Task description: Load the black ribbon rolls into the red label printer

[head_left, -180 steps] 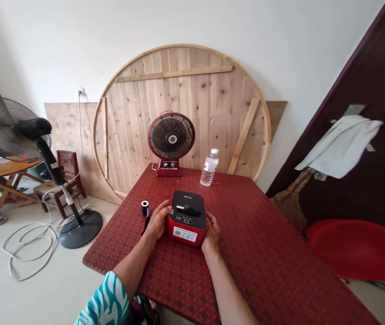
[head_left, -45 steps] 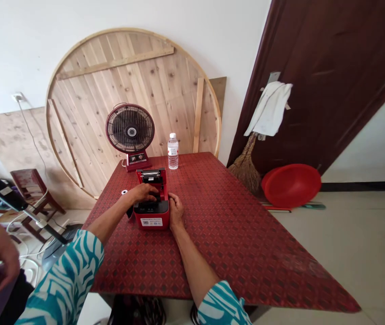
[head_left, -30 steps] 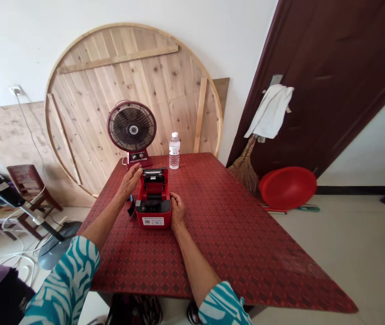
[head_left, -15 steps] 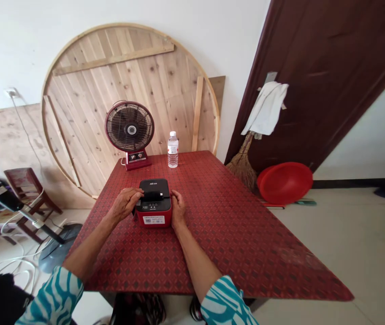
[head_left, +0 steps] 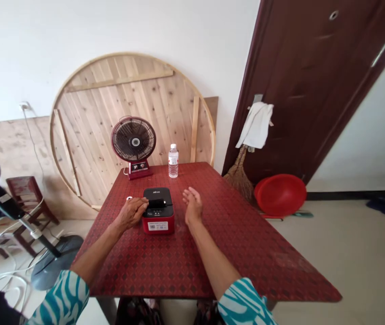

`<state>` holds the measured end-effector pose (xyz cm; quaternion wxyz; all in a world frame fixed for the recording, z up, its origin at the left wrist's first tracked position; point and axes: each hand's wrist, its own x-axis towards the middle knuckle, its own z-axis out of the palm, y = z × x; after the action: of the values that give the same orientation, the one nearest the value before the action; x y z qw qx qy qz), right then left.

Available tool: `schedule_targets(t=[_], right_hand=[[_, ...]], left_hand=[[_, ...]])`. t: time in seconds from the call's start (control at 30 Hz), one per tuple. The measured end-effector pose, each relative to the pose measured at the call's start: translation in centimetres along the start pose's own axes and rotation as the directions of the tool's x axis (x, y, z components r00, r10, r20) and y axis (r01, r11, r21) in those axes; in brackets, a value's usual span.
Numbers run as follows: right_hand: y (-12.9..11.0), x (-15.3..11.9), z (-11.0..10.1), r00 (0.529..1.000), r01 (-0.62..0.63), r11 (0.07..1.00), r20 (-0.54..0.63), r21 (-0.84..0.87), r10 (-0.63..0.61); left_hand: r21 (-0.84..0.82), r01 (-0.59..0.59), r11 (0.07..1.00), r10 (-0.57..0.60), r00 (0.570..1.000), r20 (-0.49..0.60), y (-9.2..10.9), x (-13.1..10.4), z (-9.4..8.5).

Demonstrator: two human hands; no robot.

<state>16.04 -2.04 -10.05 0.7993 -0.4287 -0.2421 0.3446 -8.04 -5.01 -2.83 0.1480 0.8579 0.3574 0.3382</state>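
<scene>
A small label printer [head_left: 158,225], red below with a black top and a white sticker on its front, stands on the red patterned table [head_left: 246,253]. My left hand [head_left: 133,212] is at its left edge, fingers bent over and closed against the top corner. Just behind that hand a small white round thing [head_left: 129,197] peeks out; its kind is unclear. To the right of the printer, apart from it, my right hand [head_left: 193,206] is held with the palm turned inward, fingers apart and nothing in them.
At the table's far end stand a red fan [head_left: 134,144] and a water bottle [head_left: 173,161]. A round wooden board [head_left: 128,104] leans on the wall behind. Right of the table are a straw broom [head_left: 239,176] and a red basin [head_left: 282,195]; a floor fan's base [head_left: 57,259] is left.
My right hand has let go of the printer's right side and moved away to the right. My left hand stays at the printer. The small white round thing has come into sight.
</scene>
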Motion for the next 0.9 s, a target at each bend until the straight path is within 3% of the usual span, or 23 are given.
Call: schedule_targets(t=[0.27,0.5,0.73,0.9], right_hand=[[1.9,-4.2,1.1,0.982,-0.167,0.986,0.098,0.023,0.164],[0.3,-2.6,2.0,0.940,-0.240,0.965,0.226,-0.103,0.258],[0.5,-2.4,1.6,0.905,-0.269,0.959,0.316,-0.093,0.285],[0.3,-2.3,1.8,0.914,-0.253,0.962,0.302,-0.100,0.272]], left_hand=[[-0.234,0.039,0.971,-0.064,0.993,-0.099,-1.2,-1.6,1.4],[-0.194,0.030,0.981,-0.047,0.995,-0.083,-2.7,-1.4,1.9],[-0.001,-0.056,0.998,0.055,0.993,-0.107,-2.4,-1.4,2.0],[-0.149,-0.004,0.989,-0.009,0.997,-0.083,-1.3,-1.3,1.3]])
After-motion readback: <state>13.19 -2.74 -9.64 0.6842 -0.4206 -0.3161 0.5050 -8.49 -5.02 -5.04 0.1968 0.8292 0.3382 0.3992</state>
